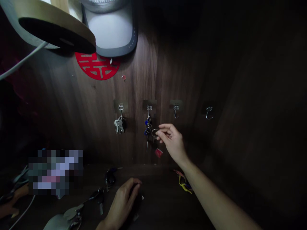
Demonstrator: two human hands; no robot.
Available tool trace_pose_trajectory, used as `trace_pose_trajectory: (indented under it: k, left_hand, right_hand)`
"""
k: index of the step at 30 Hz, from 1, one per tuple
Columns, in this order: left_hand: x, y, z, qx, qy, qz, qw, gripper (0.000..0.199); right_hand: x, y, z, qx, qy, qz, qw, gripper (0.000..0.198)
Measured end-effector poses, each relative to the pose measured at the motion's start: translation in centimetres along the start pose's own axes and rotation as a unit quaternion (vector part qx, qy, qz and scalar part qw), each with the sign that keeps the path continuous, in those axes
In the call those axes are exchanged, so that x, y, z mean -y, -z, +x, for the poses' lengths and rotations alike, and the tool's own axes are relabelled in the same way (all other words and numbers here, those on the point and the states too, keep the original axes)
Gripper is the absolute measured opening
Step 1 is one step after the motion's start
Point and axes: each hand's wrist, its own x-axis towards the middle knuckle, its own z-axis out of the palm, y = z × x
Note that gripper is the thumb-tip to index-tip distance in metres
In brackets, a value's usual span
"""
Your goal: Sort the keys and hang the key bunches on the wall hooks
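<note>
1. The right hand (174, 143) is nearly closed in a pinch, thumb and fingertips holding a thin silver metal key ring (153, 131)
2. A small, flat red tag (158, 152) hangs below the ring, its link to it too dark to make out
3. The ring is in front of a dark brown wood-grain panel (134, 150), just right of a key bunch with blue parts (145, 131); I cannot tell whether they touch
4. That bunch hangs from the second silver hook from the left (149, 110), and a cluster of silver keys (119, 125) from the leftmost hook (121, 110)
5. Two more silver hooks, the third (176, 111) and the fourth (209, 112), are farther right
6. The left hand (123, 199) is low over a dark shelf (158, 198), fingers loosely bent; whether it grips anything I cannot tell
7. Left of it lies a dark-headed metal key (100, 201), and near the right forearm a yellow strap (184, 185)
</note>
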Motion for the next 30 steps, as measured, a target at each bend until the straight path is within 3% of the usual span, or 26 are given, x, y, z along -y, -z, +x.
trace_pose_trajectory:
  k: [6,12,24,30]
  left_hand:
    - [-0.5,0.5,0.1,-0.007,0.004,0.006,1.0,0.025]
    - [-0.3,0.6,0.2,-0.001,0.017,0.016,1.0,0.026]
    - [0.1,0.6,0.3,-0.016,0.011,0.012,1.0,0.023]
    - [1.0,0.9,0.8,-0.082,0.046,-0.017,0.995,0.031]
  right_hand:
    - [1.0,-1.7,4.3,-0.02,0.026,0.029,0.999,0.022]
    - [-0.8,-2.3,5.5,-0.026,-0.013,0.03,0.999,0.027]
    - [-2.9,-2.0,2.5,-0.017,-0.057,0.057,0.997,0.03]
    - [-4.4,-1.0,-1.7,0.034,-0.113,0.046,0.992,0.03]
